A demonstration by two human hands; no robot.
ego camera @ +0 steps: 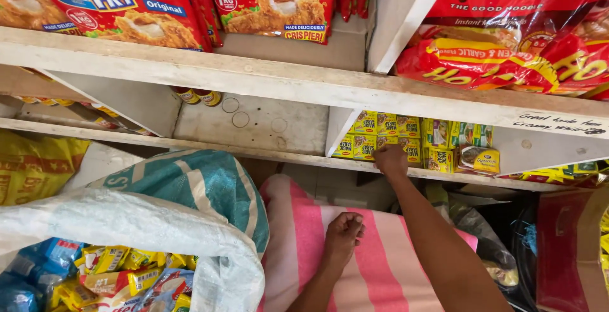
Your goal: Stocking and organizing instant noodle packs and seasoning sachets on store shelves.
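Observation:
My right hand (390,159) reaches into the middle shelf compartment, its fingers curled on a small yellow packet (379,149) at the front of a stacked row of yellow packets (365,135). More yellow and green boxes (469,150) stand just right of that hand. My left hand (343,231) rests as a loose fist, with nothing in it, on a pink-and-white striped sack (298,236) below the shelf.
White wooden shelves (273,83) hold red bags of breading mix (273,1) and red noodle packs (507,45) on top. An open white-and-teal woven sack (190,204) of mixed sachets (120,274) sits at lower left. A yellow bag (32,166) is at far left, a red carton (564,248) at right.

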